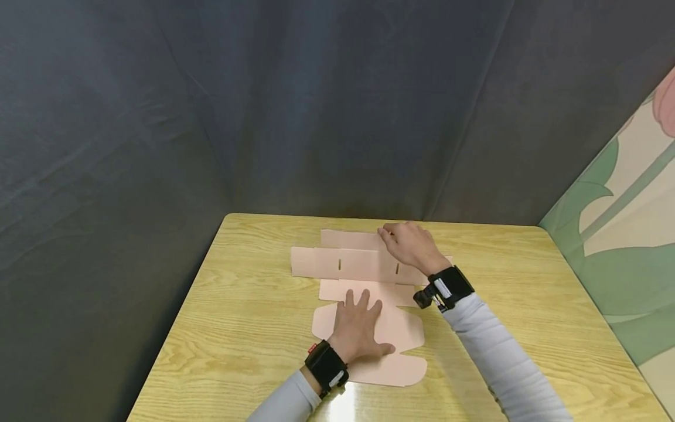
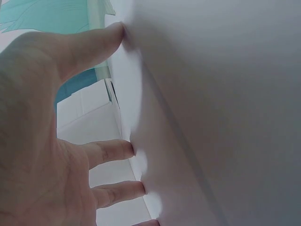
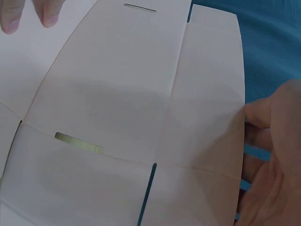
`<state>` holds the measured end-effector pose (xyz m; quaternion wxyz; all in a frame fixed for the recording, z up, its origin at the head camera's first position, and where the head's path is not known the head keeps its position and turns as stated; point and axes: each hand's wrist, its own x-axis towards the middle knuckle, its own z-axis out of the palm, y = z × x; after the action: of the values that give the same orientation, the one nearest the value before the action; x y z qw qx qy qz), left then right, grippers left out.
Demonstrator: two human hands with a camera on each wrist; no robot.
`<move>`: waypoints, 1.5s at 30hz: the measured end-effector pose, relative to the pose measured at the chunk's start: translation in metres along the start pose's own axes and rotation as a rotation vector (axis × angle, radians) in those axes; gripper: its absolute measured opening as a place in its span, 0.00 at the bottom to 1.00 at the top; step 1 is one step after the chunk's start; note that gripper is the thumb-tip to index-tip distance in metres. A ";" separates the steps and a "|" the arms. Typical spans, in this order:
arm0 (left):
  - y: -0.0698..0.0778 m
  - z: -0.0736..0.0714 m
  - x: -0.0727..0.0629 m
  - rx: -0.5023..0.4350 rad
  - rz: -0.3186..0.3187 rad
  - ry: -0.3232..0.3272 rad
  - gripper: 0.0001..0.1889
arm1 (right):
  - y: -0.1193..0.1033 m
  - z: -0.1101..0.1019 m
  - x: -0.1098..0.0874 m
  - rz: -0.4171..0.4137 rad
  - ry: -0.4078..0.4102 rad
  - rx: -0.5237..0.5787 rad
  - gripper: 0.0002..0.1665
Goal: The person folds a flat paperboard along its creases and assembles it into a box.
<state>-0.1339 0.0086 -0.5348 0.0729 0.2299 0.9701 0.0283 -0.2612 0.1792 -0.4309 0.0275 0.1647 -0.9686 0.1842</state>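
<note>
Creased, slotted pale-pink cardboard [image 1: 361,265] lies under spread left fingers [image 1: 362,301], right fingers [image 3: 258,114] gripping its far edge.

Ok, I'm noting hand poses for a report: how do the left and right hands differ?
The left hand is spread open, while the right hand curls its fingers at an edge. The left hand touches the nearer part of the pink cardboard; the right hand is at its far flap. Both wear black wristbands.
</note>
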 end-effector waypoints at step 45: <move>0.001 -0.003 -0.010 0.010 -0.032 -0.045 0.55 | -0.023 0.020 -0.070 -0.141 0.056 -0.084 0.26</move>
<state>-0.1255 0.0045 -0.5301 0.0941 0.2151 0.9719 0.0171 -0.1878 0.1734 -0.4490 0.0743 0.2261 -0.9603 0.1457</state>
